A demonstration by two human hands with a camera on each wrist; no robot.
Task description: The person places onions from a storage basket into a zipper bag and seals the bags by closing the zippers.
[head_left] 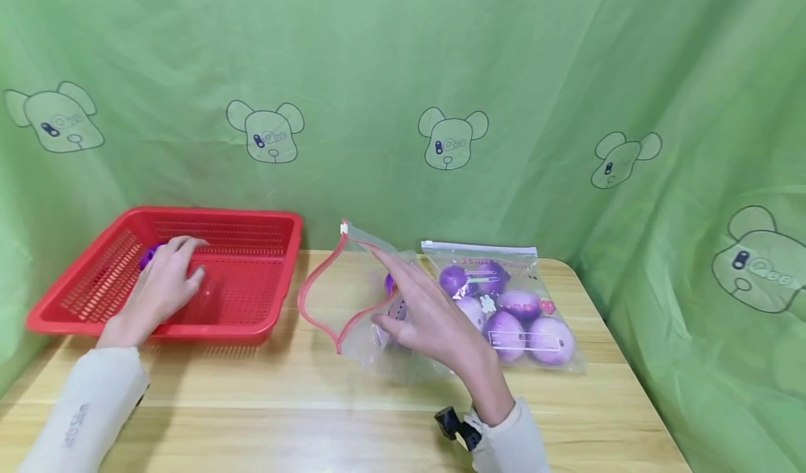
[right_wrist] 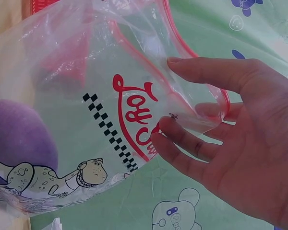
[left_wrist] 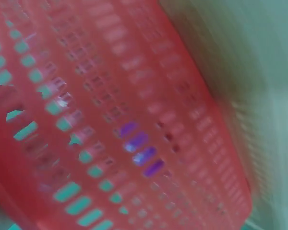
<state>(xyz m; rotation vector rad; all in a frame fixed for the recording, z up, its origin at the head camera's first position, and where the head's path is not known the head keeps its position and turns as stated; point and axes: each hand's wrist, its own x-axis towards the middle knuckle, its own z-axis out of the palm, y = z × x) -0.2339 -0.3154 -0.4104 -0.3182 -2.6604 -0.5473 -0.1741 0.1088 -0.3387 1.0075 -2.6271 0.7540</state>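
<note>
My left hand (head_left: 162, 282) reaches into the red plastic basket (head_left: 291, 249), fingers loosely bent beside a purple object (head_left: 150, 255) that it partly covers. Through the basket slots the same purple (left_wrist: 143, 148) shows in the blurred left wrist view, where no hand appears. A clear zip bag (head_left: 327, 298) with a red-edged mouth gapes towards the left. Against its side rests my right hand (head_left: 428, 312), thumb spread away from the fingers; in the right wrist view some fingers lie behind the film. One purple rounded piece (right_wrist: 24, 134) lies inside this bag.
A second zip bag (head_left: 478, 252), its white slider strip at the top, lies to the right with several purple round pieces (head_left: 506, 333). Everything stands on a wooden table (head_left: 283, 403). Behind and to the right hangs a green curtain (head_left: 365, 60).
</note>
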